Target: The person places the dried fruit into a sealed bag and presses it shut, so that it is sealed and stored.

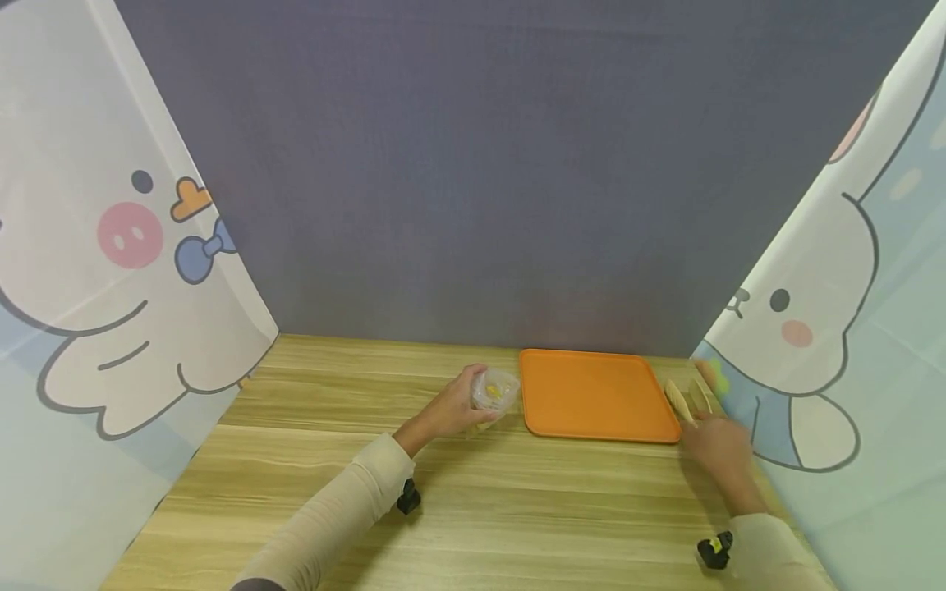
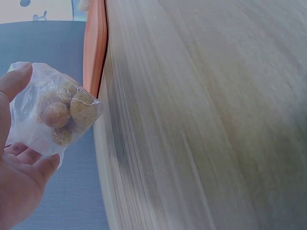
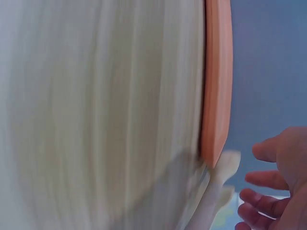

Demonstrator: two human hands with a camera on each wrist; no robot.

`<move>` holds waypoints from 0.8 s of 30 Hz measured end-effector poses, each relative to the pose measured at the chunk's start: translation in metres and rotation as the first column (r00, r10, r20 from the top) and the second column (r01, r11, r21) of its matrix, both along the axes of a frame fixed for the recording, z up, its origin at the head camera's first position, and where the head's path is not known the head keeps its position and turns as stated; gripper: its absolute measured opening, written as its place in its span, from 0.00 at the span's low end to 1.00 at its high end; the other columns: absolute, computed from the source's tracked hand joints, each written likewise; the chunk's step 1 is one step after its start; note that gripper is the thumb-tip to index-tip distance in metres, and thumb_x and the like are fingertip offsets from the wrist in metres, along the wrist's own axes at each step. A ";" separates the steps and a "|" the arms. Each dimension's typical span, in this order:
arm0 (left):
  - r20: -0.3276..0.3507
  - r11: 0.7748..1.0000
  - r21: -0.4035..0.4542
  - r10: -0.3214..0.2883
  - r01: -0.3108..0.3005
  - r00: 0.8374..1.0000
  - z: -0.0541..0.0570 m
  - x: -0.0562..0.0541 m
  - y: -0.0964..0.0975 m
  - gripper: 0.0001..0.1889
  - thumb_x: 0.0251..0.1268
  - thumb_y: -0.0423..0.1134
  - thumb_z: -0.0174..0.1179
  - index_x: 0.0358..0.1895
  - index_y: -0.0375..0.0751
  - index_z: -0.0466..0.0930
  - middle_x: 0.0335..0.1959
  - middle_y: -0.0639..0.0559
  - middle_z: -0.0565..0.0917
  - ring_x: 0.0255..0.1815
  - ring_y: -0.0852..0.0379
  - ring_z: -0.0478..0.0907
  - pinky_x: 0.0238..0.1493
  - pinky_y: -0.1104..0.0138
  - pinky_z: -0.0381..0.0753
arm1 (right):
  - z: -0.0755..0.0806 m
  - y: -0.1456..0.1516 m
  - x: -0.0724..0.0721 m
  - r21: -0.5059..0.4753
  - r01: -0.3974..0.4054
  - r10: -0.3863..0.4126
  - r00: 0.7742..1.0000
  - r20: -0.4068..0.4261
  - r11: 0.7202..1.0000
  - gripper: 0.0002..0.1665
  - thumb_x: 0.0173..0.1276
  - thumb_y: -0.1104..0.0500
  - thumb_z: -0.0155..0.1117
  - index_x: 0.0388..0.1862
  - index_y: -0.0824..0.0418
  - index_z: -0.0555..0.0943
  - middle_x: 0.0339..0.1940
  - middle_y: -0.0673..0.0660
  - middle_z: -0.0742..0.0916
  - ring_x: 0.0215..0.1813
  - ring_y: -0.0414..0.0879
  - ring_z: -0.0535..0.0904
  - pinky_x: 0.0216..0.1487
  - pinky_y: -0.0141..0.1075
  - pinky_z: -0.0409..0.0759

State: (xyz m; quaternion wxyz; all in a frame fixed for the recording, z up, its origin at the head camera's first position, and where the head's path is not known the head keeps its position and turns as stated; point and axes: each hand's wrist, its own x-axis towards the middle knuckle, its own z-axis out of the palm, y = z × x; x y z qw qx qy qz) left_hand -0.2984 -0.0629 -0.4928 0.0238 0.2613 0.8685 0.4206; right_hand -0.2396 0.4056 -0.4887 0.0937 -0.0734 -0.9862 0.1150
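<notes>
My left hand (image 1: 448, 408) grips a clear plastic bag (image 1: 495, 389) between thumb and fingers, close to the left edge of an orange tray (image 1: 599, 396). Inside the bag sit several round brown balls (image 2: 56, 115), plain to see in the left wrist view. Beyond the tray's right side is a pair of pale tan tongs (image 1: 677, 400), its two arms spread in a V. My right hand (image 1: 717, 447), blurred, is at the near end of the tongs. In the right wrist view its fingers (image 3: 268, 179) are loosely bent and apart from the tongs' paddle-like tips (image 3: 227, 165).
The tray lies on a wood-grain table (image 1: 473, 509) against a dark grey back panel (image 1: 473, 180). Cartoon-printed panels (image 1: 813, 361) rise at both sides, the right one close to my right hand.
</notes>
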 end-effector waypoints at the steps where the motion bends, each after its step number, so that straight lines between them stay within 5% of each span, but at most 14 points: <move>1: -0.003 1.000 0.000 -0.002 0.002 1.000 0.000 0.000 0.000 0.49 0.60 0.47 0.75 0.78 0.37 0.54 0.65 0.40 0.74 0.53 0.52 0.79 0.54 0.58 0.82 | 0.001 -0.005 0.000 0.003 -0.021 0.021 1.000 -0.016 1.000 0.26 0.75 0.52 0.55 0.54 0.75 0.83 0.47 0.77 0.86 0.43 0.75 0.81 0.37 0.60 0.80; 8: -0.018 1.000 -0.007 -0.001 0.001 1.000 -0.002 -0.001 0.002 0.48 0.60 0.46 0.75 0.78 0.37 0.54 0.66 0.40 0.74 0.54 0.52 0.78 0.55 0.58 0.81 | 0.005 -0.046 0.000 -0.055 -0.182 0.170 0.970 -0.175 0.982 0.22 0.72 0.55 0.65 0.52 0.74 0.85 0.39 0.73 0.89 0.24 0.58 0.81 0.20 0.43 0.73; 15: -0.010 1.000 -0.004 0.004 -0.004 1.000 0.000 -0.001 0.004 0.48 0.60 0.46 0.75 0.77 0.38 0.55 0.63 0.41 0.75 0.51 0.53 0.78 0.53 0.59 0.81 | 0.004 -0.093 -0.003 -0.130 -0.313 0.275 0.930 -0.245 0.941 0.16 0.69 0.58 0.69 0.49 0.70 0.87 0.40 0.68 0.89 0.36 0.59 0.85 0.30 0.47 0.81; 24: -0.006 1.000 -0.003 -0.002 0.002 1.000 0.001 0.000 0.007 0.48 0.61 0.46 0.74 0.78 0.36 0.54 0.64 0.40 0.74 0.52 0.53 0.78 0.54 0.58 0.81 | 0.012 -0.146 -0.007 -0.107 -0.400 0.353 0.885 -0.303 0.910 0.09 0.68 0.56 0.71 0.41 0.61 0.89 0.36 0.57 0.90 0.33 0.49 0.83 0.35 0.44 0.81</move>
